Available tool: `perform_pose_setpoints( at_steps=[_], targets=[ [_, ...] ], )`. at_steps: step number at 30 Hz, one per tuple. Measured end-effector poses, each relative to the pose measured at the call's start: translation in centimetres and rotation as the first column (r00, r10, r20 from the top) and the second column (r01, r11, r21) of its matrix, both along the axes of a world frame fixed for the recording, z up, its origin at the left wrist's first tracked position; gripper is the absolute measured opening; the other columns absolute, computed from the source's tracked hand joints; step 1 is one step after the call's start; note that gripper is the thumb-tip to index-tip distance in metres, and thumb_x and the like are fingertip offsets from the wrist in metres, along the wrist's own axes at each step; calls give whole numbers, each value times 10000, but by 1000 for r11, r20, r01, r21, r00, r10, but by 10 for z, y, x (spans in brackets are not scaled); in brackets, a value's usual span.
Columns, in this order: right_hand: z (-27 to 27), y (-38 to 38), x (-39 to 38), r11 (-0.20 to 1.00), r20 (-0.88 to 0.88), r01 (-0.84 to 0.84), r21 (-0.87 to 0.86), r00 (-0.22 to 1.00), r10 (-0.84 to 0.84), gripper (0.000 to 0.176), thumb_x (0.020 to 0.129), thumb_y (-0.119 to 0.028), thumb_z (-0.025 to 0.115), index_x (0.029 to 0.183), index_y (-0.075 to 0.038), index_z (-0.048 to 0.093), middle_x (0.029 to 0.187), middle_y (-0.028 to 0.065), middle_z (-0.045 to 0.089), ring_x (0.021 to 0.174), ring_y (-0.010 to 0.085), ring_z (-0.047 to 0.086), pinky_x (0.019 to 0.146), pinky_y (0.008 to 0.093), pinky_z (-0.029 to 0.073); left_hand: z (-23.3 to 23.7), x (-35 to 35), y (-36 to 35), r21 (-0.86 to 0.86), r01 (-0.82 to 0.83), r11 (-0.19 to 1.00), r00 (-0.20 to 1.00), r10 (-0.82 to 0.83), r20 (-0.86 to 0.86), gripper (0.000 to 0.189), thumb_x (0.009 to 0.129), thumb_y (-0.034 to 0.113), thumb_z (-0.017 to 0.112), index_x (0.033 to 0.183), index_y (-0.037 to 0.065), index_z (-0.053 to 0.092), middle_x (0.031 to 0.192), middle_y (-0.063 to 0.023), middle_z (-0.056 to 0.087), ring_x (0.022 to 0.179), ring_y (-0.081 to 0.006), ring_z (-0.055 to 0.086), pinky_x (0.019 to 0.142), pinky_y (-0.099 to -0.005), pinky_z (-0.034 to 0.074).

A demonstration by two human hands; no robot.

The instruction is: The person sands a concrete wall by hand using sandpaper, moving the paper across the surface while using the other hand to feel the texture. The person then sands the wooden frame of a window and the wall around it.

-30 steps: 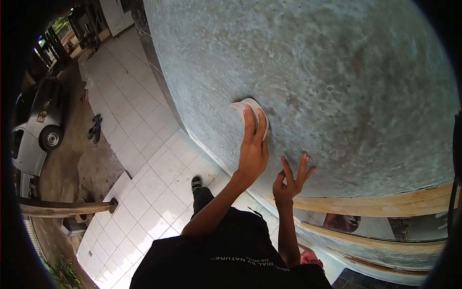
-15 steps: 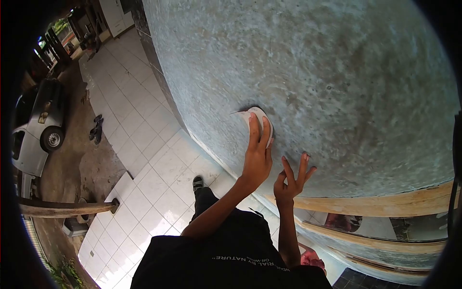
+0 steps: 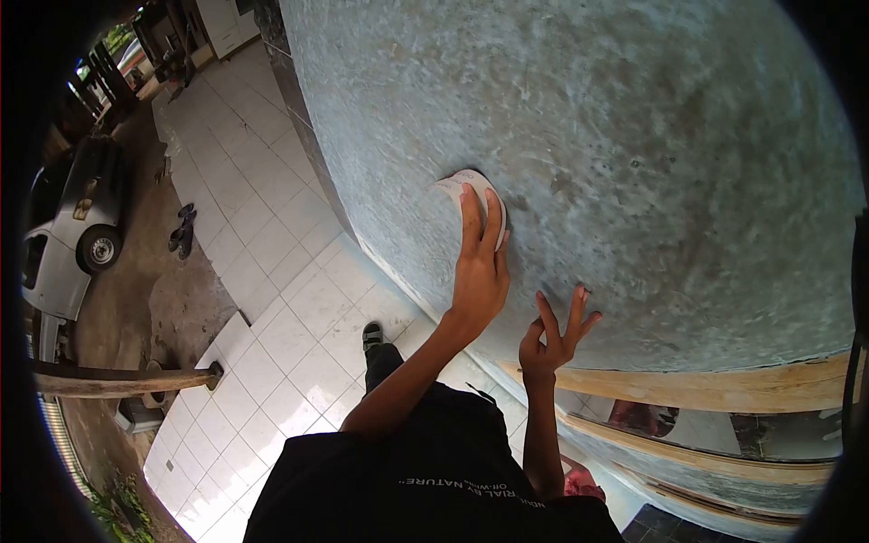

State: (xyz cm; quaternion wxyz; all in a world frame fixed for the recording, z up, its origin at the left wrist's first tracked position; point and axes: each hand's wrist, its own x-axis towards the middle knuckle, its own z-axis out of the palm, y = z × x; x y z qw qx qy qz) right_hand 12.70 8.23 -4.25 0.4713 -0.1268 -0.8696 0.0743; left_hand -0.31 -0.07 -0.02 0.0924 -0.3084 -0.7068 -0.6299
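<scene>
A piece of sandpaper (image 3: 470,184), its pale backing faintly printed, lies curved against the grey-blue plastered wall (image 3: 634,181). My left hand (image 3: 480,276) presses it to the wall with outstretched fingers, and the thumb is mostly hidden. Lower and to the right, my right hand (image 3: 550,339) is open and holds nothing. Its fingers are spread, with the tips at the wall surface. The wall is mottled, with patchy darker areas to the right.
White floor tiles (image 3: 272,299) run along the wall's foot. A wooden window frame (image 3: 724,385) borders the wall at lower right. At left are a parked silver car (image 3: 68,235), a pair of sandals (image 3: 183,232) and a wooden post (image 3: 127,380).
My left hand has slid the sandpaper a little upward and left along the wall. My right hand has barely shifted, staying spread at the wall.
</scene>
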Motion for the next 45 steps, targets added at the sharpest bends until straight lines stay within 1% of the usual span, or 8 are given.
perform_pose_setpoints(
  at_steps=[13, 17, 21, 28, 33, 36, 37, 45],
  targets=[
    [-3, 1, -3, 1000, 4, 12, 19, 1000, -12, 474, 728, 51, 502, 1102, -131, 730, 1463, 202, 430, 1408, 329, 354, 1183, 547, 17, -6, 14, 4, -47, -9, 999, 998, 6, -61, 551, 993, 3, 405, 1514, 35, 229, 1563, -301, 52, 1430, -476, 98, 1102, -453, 346],
    [2, -2, 1, 1000, 9, 1, -13, 1000, -1, 478, 721, 52, 495, 1094, -130, 733, 1462, 199, 432, 1406, 326, 358, 1183, 550, 23, 18, -8, -2, 31, -6, 999, 997, 4, 71, 560, 992, 5, 406, 1519, 40, 221, 1560, -309, 55, 1435, -474, 80, 1130, -485, 283],
    [-2, 0, -1, 1000, -6, -1, 10, 1000, 1, 471, 722, 51, 493, 1084, -130, 736, 1460, 200, 436, 1406, 326, 358, 1184, 548, 26, -4, 17, 6, -31, 11, 999, 998, -13, -65, 603, 968, -5, 432, 1523, 42, 203, 1560, -311, 24, 1423, -518, 60, 1131, -512, 267],
    [1, -5, 3, 1000, 23, 11, -27, 1000, -10, 454, 733, 45, 496, 1075, -130, 738, 1452, 204, 445, 1406, 326, 358, 1182, 551, 33, 10, -11, -2, 27, 14, 1000, 999, -15, 35, 614, 971, 10, 442, 1528, 44, 185, 1562, -306, 30, 1429, -508, 44, 1141, -516, 245],
    [-4, -1, -2, 1000, 7, 6, 12, 1000, -6, 453, 738, 50, 502, 1095, -116, 727, 1454, 209, 441, 1404, 329, 361, 1180, 555, 38, -30, 20, 2, -81, 36, 996, 999, -38, -25, 608, 979, 22, 439, 1530, 53, 181, 1570, -287, 25, 1439, -479, 58, 1146, -476, 260],
    [-2, -3, -1, 1000, 3, 20, -13, 1000, -20, 462, 741, 52, 512, 1132, -100, 706, 1456, 211, 438, 1401, 331, 366, 1180, 555, 40, -27, -5, -7, 9, 1, 1000, 999, -1, 33, 561, 1008, 36, 389, 1529, 46, 180, 1585, -253, 15, 1441, -446, 107, 1132, -456, 287],
    [0, -3, -1, 999, -1, 15, -28, 1000, -15, 467, 741, 53, 514, 1144, -95, 699, 1456, 212, 438, 1400, 332, 367, 1179, 556, 40, -16, -16, -11, 20, -4, 1000, 985, 1, 174, 555, 1013, 47, 381, 1528, 40, 174, 1583, -260, 18, 1431, -456, 130, 1127, -445, 298],
    [-4, 1, -2, 998, 18, 35, 48, 999, -36, 468, 744, 56, 510, 1147, -93, 697, 1457, 220, 433, 1401, 335, 365, 1176, 560, 43, -27, 21, 12, 25, 65, 998, 998, -66, 10, 592, 995, 31, 405, 1535, 50, 163, 1576, -280, -20, 1444, -482, -29, 1163, -523, 159]
  ],
)
